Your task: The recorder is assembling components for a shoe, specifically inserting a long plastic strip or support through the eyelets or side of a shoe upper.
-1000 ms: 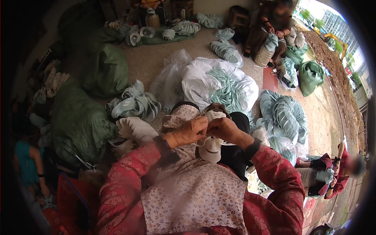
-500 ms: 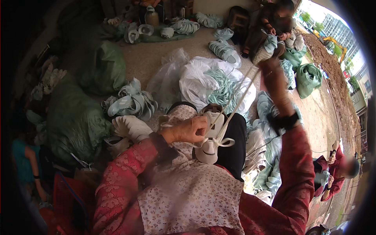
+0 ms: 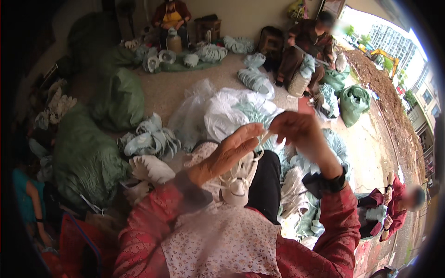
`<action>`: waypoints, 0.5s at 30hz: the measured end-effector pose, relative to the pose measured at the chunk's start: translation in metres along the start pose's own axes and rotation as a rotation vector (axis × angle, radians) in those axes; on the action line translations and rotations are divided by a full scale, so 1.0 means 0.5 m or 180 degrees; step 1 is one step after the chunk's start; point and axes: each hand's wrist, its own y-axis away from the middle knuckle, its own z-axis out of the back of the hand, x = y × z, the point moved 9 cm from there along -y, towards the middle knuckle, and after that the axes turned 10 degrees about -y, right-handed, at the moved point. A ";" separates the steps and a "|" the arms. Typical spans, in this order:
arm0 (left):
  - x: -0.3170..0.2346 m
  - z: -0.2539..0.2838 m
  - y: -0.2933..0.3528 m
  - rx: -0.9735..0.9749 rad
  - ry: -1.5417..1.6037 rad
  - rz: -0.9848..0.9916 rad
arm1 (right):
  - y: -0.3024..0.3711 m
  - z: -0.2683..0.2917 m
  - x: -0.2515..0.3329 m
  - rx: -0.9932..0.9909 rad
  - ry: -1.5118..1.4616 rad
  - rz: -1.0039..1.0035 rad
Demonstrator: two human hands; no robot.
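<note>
A cream sneaker [image 3: 237, 181] lies on my lap with its toe toward me, over the flowered apron [image 3: 222, 241]. From its eyelets a white shoelace [image 3: 257, 157] runs up to my hands. My left hand [image 3: 232, 150] is over the shoe, its fingers long and pressed together, the lace at their tips. Close beside it, my right hand [image 3: 301, 136] has its fingers curled around the upper part of the lace. Slight blur and the turned fingers hide the exact grip. My hands partly cover the shoe's heel end.
Beyond my knees lies a white plastic bag [image 3: 222, 111] with pale green cords. Green sacks [image 3: 88, 162] stand at left. Stacked pale blue shoe pieces [image 3: 148, 136] lie around. Co-workers sit at far right [image 3: 308, 51], far back [image 3: 171, 18] and right edge [image 3: 394, 208].
My right hand has come down and inward from its far-right, raised position, where the lace was stretched taut. My left hand has risen from the shoe to meet it. The view has shifted slightly.
</note>
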 end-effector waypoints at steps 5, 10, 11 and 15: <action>-0.083 0.057 0.026 -0.1191 -0.2019 -0.0695 | 0.005 -0.024 -0.014 0.0083 0.0153 0.0497; -0.020 -0.025 -0.003 -0.0120 0.0330 0.0178 | -0.006 -0.006 -0.084 -0.0214 -0.0646 -0.0066; -0.005 -0.025 -0.003 -0.0063 0.0154 0.0235 | -0.005 -0.015 -0.076 -0.0088 -0.0746 0.0253; 0.023 -0.003 0.014 -0.0078 0.0626 0.0367 | 0.016 -0.043 -0.105 -0.0213 -0.0379 -0.0242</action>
